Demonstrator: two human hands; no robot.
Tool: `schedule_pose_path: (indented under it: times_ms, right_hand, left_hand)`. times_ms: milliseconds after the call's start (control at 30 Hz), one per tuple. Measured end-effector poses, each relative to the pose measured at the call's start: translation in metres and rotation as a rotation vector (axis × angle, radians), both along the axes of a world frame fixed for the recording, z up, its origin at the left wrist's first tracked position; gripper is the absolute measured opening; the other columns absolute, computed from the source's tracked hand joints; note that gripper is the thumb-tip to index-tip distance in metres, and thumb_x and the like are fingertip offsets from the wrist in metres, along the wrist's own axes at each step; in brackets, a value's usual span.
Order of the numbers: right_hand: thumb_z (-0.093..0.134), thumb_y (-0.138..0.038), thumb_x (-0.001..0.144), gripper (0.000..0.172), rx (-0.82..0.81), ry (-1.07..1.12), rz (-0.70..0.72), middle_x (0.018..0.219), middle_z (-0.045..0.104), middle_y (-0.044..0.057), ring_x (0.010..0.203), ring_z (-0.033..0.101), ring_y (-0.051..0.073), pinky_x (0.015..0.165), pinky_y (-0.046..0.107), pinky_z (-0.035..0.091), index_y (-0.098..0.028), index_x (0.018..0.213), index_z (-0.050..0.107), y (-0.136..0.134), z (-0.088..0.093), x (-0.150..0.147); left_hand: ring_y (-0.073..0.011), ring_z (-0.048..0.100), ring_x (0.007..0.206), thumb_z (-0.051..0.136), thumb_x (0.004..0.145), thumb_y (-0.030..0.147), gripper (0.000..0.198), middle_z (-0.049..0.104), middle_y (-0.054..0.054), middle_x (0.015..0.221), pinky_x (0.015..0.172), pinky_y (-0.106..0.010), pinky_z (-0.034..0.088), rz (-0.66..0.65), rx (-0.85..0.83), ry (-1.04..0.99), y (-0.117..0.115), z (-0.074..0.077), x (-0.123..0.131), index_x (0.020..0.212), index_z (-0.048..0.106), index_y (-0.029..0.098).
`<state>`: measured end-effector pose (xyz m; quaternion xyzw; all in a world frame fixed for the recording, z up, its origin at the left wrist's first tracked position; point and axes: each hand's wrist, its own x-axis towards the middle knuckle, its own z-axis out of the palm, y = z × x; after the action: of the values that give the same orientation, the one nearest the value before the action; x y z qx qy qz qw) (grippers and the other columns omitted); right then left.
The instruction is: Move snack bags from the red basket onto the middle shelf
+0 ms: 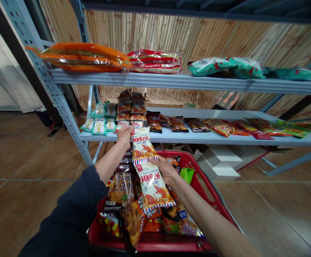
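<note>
Two white-and-orange snack bags point(141, 144), joined end to end or overlapping, hang in a line over the basket. My left hand point(124, 137) is closed on the top edge of the upper bag, close to the shelf front. Lower down, my right hand point(166, 170) pinches the right side where the upper bag meets the lower snack bag point(154, 185). Below both hands stands a red basket point(198, 171) filled with snack packets, among them a brown potato chip bag point(121, 184). Matching snack bags point(138, 116) lie in rows on the shelf just behind my left hand.
A blue-grey metal rack point(171, 82) spans the view. Green-and-white packets point(99, 125) and several brown, red and green packets lie along its middle shelf point(198, 137). Large orange bags point(83, 57) lie on the shelf above. White boxes point(222, 162) sit underneath on the tiled floor.
</note>
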<state>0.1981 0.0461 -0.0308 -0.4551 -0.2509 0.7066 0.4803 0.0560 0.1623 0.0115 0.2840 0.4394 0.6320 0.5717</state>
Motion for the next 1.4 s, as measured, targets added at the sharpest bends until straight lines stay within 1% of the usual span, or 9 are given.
schedule_pose_path:
  times_ms: [133, 300, 400, 500, 667, 900, 1033, 1167, 1400]
  right_hand:
    - [0.074, -0.017, 0.058, 0.038, -0.019, -0.003, 0.002, 0.069, 0.07, 0.005, 0.064, 0.067, 0.021, 0.067, 0.036, 0.052, -0.014, 0.094, 0.061, 0.001, 0.001, -0.001]
    - [0.073, -0.015, 0.059, 0.034, -0.017, -0.016, 0.03, 0.068, 0.07, 0.006, 0.063, 0.067, 0.022, 0.065, 0.037, 0.053, -0.014, 0.09, 0.061, 0.001, -0.001, 0.001]
    - [0.073, -0.015, 0.058, 0.03, -0.018, -0.017, 0.048, 0.067, 0.07, 0.006, 0.061, 0.066, 0.021, 0.063, 0.036, 0.052, -0.013, 0.086, 0.061, 0.001, -0.002, 0.001]
    - [0.073, -0.014, 0.058, 0.028, -0.011, -0.016, 0.056, 0.065, 0.069, 0.005, 0.058, 0.066, 0.02, 0.062, 0.035, 0.052, -0.013, 0.083, 0.061, 0.002, -0.003, 0.0]
    - [0.07, -0.016, 0.062, 0.018, -0.013, -0.047, 0.062, 0.063, 0.069, 0.005, 0.054, 0.064, 0.017, 0.061, 0.032, 0.051, -0.013, 0.077, 0.061, 0.005, -0.003, 0.0]
    - [0.071, -0.018, 0.061, 0.027, -0.014, -0.032, 0.046, 0.065, 0.069, 0.005, 0.056, 0.065, 0.019, 0.062, 0.035, 0.051, -0.013, 0.085, 0.06, 0.009, -0.003, 0.003]
    - [0.069, -0.017, 0.062, 0.023, -0.006, -0.038, 0.024, 0.064, 0.069, 0.005, 0.052, 0.064, 0.018, 0.056, 0.031, 0.05, -0.014, 0.082, 0.059, 0.01, -0.006, 0.002]
    - [0.069, -0.016, 0.062, 0.02, -0.023, -0.032, 0.037, 0.064, 0.069, 0.005, 0.053, 0.064, 0.018, 0.056, 0.031, 0.05, -0.013, 0.08, 0.06, 0.01, -0.007, 0.003]
    - [0.067, -0.013, 0.063, 0.021, -0.022, -0.002, 0.02, 0.064, 0.069, 0.005, 0.054, 0.065, 0.019, 0.062, 0.034, 0.052, -0.014, 0.083, 0.06, 0.013, -0.001, 0.003]
  left_hand:
    - [-0.0093, 0.054, 0.052, 0.069, 0.057, 0.019, 0.014, 0.062, 0.0, 0.06, 0.055, -0.023, 0.043, -0.015, 0.042, 0.053, 0.004, -0.001, -0.002, 0.068, 0.063, 0.013]
    - [-0.0138, 0.059, 0.06, 0.075, 0.049, 0.024, 0.024, 0.066, -0.005, 0.066, 0.061, -0.027, 0.046, -0.392, 0.017, 0.179, 0.014, 0.013, -0.017, 0.067, 0.066, 0.012]
    - [-0.0145, 0.058, 0.06, 0.077, 0.048, 0.026, 0.023, 0.067, -0.006, 0.066, 0.061, -0.027, 0.046, -0.605, 0.037, 0.417, 0.021, 0.03, -0.025, 0.064, 0.068, 0.012]
    - [-0.012, 0.054, 0.056, 0.076, 0.051, 0.026, 0.016, 0.066, -0.003, 0.061, 0.057, -0.025, 0.042, -0.686, 0.109, 0.683, 0.027, 0.044, -0.028, 0.06, 0.068, 0.015]
    - [-0.0098, 0.047, 0.051, 0.069, 0.056, 0.02, 0.006, 0.058, 0.002, 0.051, 0.054, -0.023, 0.038, -0.698, 0.173, 0.923, 0.036, 0.051, -0.022, 0.055, 0.065, 0.015]
    - [-0.0095, 0.044, 0.053, 0.055, 0.062, 0.013, 0.013, 0.055, 0.003, 0.055, 0.052, -0.021, 0.032, -0.446, 0.473, 1.157, 0.042, 0.037, -0.005, 0.069, 0.066, 0.015]
    - [-0.0094, 0.042, 0.049, 0.06, 0.061, 0.019, 0.008, 0.053, 0.002, 0.051, 0.049, -0.021, 0.03, -0.566, 0.468, 1.033, 0.045, 0.037, -0.002, 0.058, 0.066, 0.016]
    - [-0.0087, 0.038, 0.046, 0.066, 0.057, 0.027, 0.015, 0.049, 0.003, 0.046, 0.047, -0.021, 0.027, -0.708, 0.486, 0.952, 0.049, 0.04, -0.001, 0.049, 0.062, 0.016]
    - [-0.0126, 0.048, 0.061, 0.062, 0.063, 0.02, 0.005, 0.057, -0.001, 0.066, 0.057, -0.022, 0.032, -0.372, 0.727, 1.174, 0.053, 0.031, 0.007, 0.059, 0.065, 0.02]
